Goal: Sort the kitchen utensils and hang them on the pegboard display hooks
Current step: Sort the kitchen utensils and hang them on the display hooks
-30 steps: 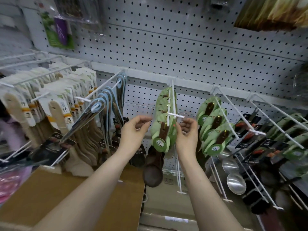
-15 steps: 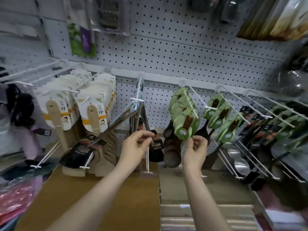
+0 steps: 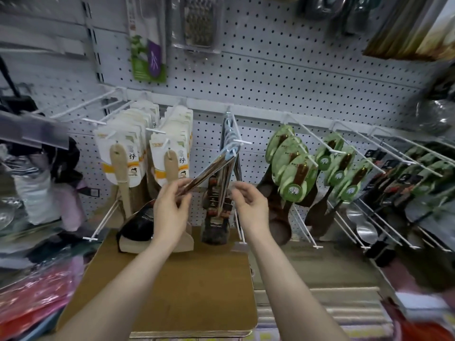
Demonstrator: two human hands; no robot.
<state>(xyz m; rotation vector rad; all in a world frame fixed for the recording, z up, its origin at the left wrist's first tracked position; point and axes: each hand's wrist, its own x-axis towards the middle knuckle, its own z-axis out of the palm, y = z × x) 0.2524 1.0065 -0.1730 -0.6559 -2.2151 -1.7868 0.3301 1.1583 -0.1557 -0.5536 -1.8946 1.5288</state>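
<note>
Two bare arms reach toward a white pegboard point(image 3: 270, 77) hung with kitchen utensils. The left hand point(image 3: 170, 212) pinches the handle of a packaged spatula point(image 3: 209, 169) between its thumb and curled fingers. The spatula's top hangs on a white hook point(image 3: 240, 142) near the middle of the pegboard's lower row. Its lower end angles out to the lower left, tilted away from the other spatulas point(image 3: 216, 217), which hang straight down from the same hook. The right hand point(image 3: 251, 207) is just right of that bunch with its fingers loosely curled; it is not possible to tell whether it holds anything. Wooden spatulas on white cards point(image 3: 120, 166) hang to the left, and dark spoons on green cards point(image 3: 293, 168) hang to the right. A cardboard box point(image 3: 172, 279) lies below the hands.
</note>
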